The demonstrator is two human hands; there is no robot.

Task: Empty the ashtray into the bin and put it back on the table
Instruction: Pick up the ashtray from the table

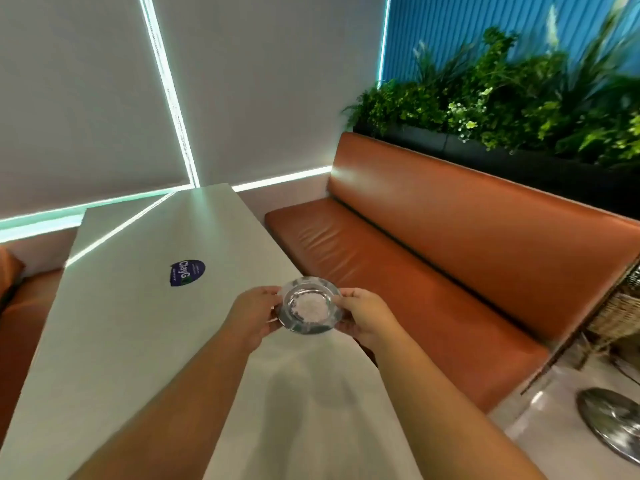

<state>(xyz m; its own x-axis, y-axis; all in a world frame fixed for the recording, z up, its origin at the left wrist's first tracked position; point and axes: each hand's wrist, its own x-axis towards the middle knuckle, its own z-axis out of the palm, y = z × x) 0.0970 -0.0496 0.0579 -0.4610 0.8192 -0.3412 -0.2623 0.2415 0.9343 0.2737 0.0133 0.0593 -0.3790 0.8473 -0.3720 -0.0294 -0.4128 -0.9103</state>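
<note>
In the head view, the ashtray (307, 305), a round shiny metal dish, sits level between the two hands above the right edge of the white table (131, 334), near its middle along the length. The left hand (254, 317) pinches the left rim and the right hand (363, 315) pinches the right rim, so both are clamped on the dish and neither is nearer than the other; being round, it has no long axis to mind. Whether the dish rests on the tabletop or is lifted just clear of it cannot be told. A pale heap of ash or granules (309, 305) lies in its well, so it looks not yet emptied. No bin shows anywhere here. Right of the table runs an orange bench (433, 271), with plants (502, 98) behind it and open floor (554, 427) at the near right. The carry probably heads off that right side, with the dish kept flat so the heap stays put.
</note>
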